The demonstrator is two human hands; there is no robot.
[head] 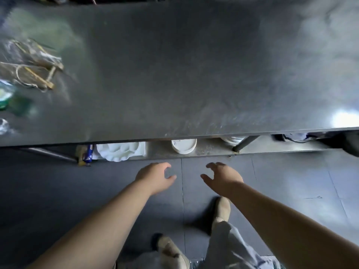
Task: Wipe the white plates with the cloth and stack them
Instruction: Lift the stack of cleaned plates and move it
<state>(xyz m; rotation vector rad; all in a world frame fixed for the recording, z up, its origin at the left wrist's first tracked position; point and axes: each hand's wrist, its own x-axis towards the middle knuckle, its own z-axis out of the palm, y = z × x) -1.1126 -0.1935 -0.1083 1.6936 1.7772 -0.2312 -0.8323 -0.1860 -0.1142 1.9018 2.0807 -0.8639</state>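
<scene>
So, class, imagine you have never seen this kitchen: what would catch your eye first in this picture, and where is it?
First, the two bare hands, left hand and right hand, open and empty, reaching toward the lower shelf. Next, the white plates stacked on that shelf, beneath the broad steel table that fills the upper picture. A blurred tangle of sticks and cord lies at the table's left edge.

the tabletop (194,65) is brushed metal with a dull, smeared sheen. the lower shelf (272,147) is scuffed metal too. white plates (118,151) look glossy, like glazed ceramic. the floor (291,181) is smooth, matt grey tile.
</scene>
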